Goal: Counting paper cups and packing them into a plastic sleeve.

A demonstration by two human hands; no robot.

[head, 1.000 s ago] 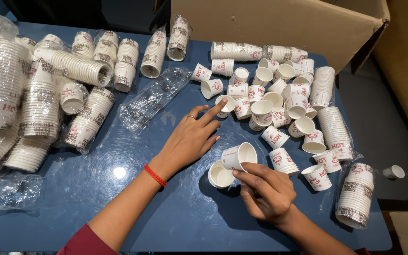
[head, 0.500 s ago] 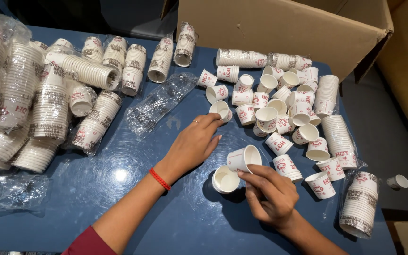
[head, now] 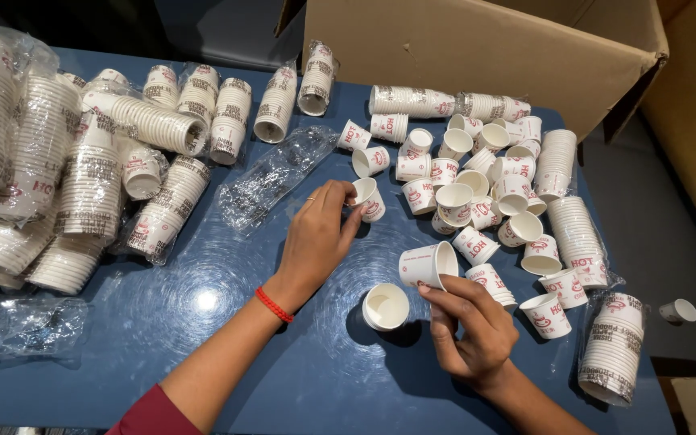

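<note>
Blue table (head: pixel 203 379) (glossy), cardboard box (head: pixel 477 56)

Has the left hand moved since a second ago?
Yes. The left hand has drawn back from the pile of loose cups toward the upright cup, now pinching a single cup.

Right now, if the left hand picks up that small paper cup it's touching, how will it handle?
Probably very light: the left hand pinches the paper cup with fingertips alone. Thin walls likely crush easily. On its side, it could roll.

Matt paper cups (head: pixel 427 265), crinkly clear plastic sleeves (head: pixel 275 177), glossy blue table (head: pixel 203 314).
</note>
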